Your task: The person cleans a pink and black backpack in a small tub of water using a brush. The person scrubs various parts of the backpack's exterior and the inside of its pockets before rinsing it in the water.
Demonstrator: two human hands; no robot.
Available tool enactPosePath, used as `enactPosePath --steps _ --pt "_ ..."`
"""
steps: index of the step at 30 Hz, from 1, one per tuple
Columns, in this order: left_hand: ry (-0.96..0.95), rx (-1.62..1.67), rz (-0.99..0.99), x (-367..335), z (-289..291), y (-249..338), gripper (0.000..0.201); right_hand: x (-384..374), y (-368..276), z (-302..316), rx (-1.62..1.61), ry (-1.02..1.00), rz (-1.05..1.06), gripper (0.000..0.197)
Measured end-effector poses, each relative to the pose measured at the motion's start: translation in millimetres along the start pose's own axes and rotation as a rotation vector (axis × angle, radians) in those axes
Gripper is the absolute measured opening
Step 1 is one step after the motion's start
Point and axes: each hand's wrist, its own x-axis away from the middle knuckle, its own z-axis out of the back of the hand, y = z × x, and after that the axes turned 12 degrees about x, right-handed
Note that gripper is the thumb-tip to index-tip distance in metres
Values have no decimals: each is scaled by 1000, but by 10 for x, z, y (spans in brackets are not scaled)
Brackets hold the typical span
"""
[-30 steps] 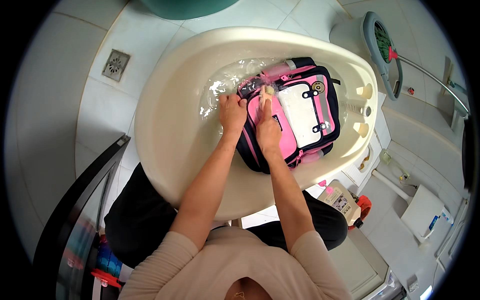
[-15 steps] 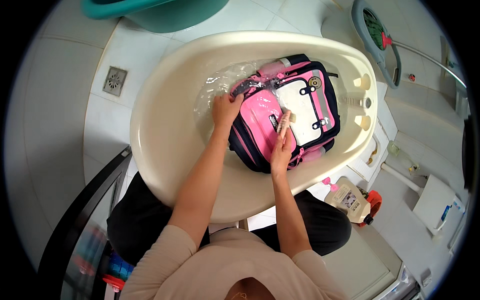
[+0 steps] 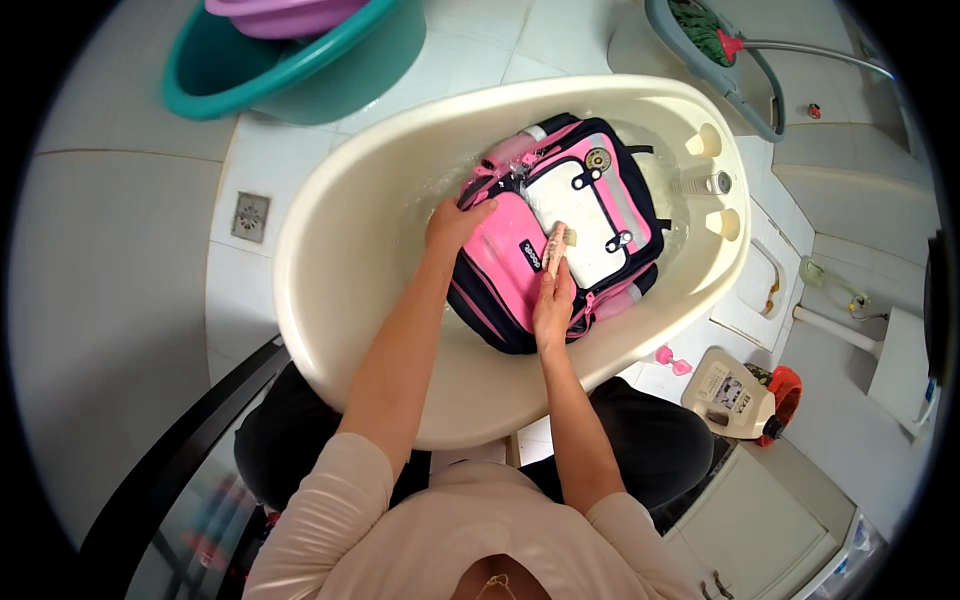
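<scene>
A pink, navy and white backpack [image 3: 590, 215] lies with its front up in shallow water inside a cream baby bathtub [image 3: 330, 250]. My left hand [image 3: 455, 222] is closed on the left edge of the backpack, near its pink front pocket, with the fingertips over the fabric. In my right hand [image 3: 552, 305] is a small scrub brush [image 3: 556, 248] with pale bristles. The brush is over the border between the pink pocket and the white panel; whether its bristles touch the fabric I cannot tell.
A teal basin [image 3: 340, 80] holding a purple basin [image 3: 285, 15] stands beyond the tub at upper left. A grey mop bucket [image 3: 640, 60] is at upper right. A beige jug [image 3: 728, 395] lies right of my knee. A floor drain [image 3: 250, 217] is at left.
The view has shifted, bringing more of the teal basin into sight. The water near my left hand splashes less, and my left hand now lies further over the backpack's edge.
</scene>
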Motion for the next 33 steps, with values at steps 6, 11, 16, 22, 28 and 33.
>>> enactPosePath --steps 6,11,16,22,28,33 --pt "119 124 -100 571 87 178 54 397 -495 226 204 -172 200 44" --pt "220 215 -126 1005 18 187 52 548 -218 289 246 -122 437 46" --pt "300 233 -190 1260 29 229 54 326 -142 515 177 -79 220 47" --pt "228 305 -148 1517 -28 495 49 430 -139 427 276 -98 304 48" --pt "393 169 -206 1579 69 311 44 578 -365 506 162 -90 349 46" --pt "248 332 -164 2007 -101 565 33 237 -216 644 296 -76 452 51"
